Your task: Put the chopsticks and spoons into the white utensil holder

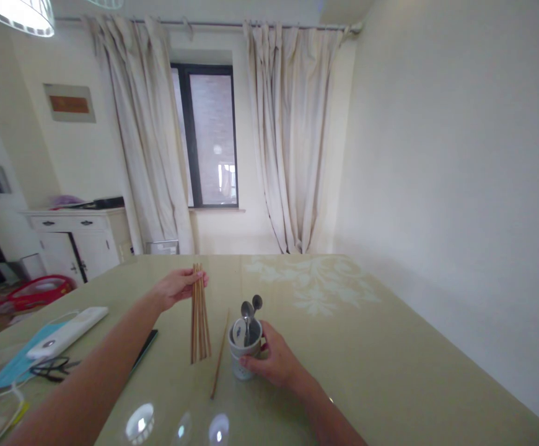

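A bundle of wooden chopsticks (199, 325) hangs down from my left hand (183, 287), which is closed round their upper ends. My right hand (272, 358) wraps the right side of a grey-white utensil holder (241, 367), thumb across its front. Two metal spoons (247, 310) stick up out of the holder, along with a white utensil (238, 332) whose kind I cannot make out. Between the bundle and the holder, a single chopstick (220, 354) lies slanted on the table.
The glossy table (390, 371) meets a white wall at its right. Left of my forearm lie a dark phone (145, 350), a white power strip (72, 331), a blue mask (16, 365) and black glasses (51, 368). A white cabinet (97, 241) stands beyond.
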Available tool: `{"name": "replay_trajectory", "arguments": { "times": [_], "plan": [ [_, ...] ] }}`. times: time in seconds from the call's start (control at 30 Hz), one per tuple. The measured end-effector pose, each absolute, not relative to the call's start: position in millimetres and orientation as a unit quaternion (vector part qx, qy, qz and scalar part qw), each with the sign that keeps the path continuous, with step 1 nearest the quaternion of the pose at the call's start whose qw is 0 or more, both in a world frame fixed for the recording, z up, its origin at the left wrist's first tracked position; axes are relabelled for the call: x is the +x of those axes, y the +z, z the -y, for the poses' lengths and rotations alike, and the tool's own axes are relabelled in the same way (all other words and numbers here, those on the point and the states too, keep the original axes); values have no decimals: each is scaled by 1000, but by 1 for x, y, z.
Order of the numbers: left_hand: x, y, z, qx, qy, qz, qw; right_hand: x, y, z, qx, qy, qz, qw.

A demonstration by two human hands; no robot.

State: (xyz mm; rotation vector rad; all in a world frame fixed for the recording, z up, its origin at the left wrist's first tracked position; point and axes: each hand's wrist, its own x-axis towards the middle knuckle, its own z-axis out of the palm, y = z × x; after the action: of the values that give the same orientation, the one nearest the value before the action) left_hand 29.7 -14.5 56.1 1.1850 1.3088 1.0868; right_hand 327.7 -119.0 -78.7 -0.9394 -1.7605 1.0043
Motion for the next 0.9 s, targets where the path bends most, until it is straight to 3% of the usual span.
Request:
{"name": "replay_trajectory", "arguments": {
  "times": [0.17,0.33,0.67,0.77,0.9],
  "plan": [
    [49,-9,12,517,340,-580,529,327,-77,120,-374,402,713,436],
    [73,-47,2,556,291,-616,476,328,-75,123,-375,400,715,434],
    [72,-59,13,641,265,-655,301,329,-75,124,-377,400,718,426],
    [40,-63,43,658,277,-664,224,330,-76,123,-375,401,718,428],
    [-34,-87,99,640,235,-730,-50,330,-76,123,-387,388,721,424]
  ]
}}
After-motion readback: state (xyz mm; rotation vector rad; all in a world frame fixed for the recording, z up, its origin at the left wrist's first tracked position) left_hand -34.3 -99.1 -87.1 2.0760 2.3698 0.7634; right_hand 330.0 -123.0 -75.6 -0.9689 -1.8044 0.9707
